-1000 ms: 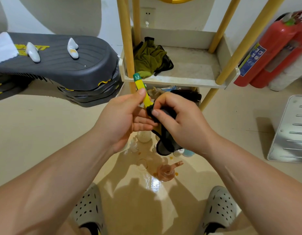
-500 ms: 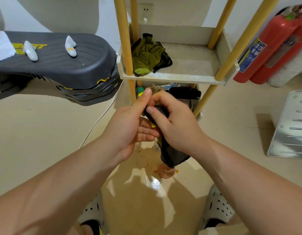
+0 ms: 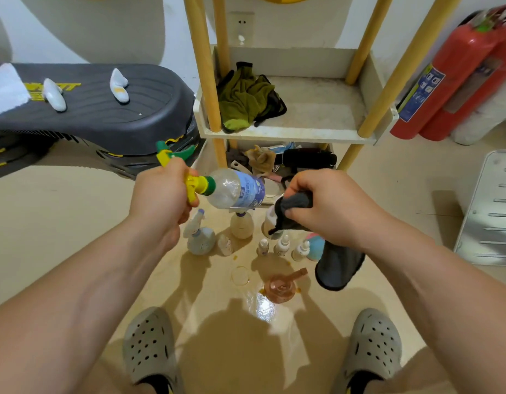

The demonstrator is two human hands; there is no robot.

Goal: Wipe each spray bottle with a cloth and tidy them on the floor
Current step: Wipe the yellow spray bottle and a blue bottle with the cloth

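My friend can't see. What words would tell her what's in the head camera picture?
A person's left hand holds a clear spray bottle sideways by its yellow trigger, while the right hand grips a dark cloth beside it. Below, small bottles stand on the floor before a shelf.

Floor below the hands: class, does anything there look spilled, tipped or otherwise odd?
Yes. Small amber drops dot the beige floor around the pink translucent spray bottle, and a ring-shaped wet mark sits beside it: likely spilled liquid.
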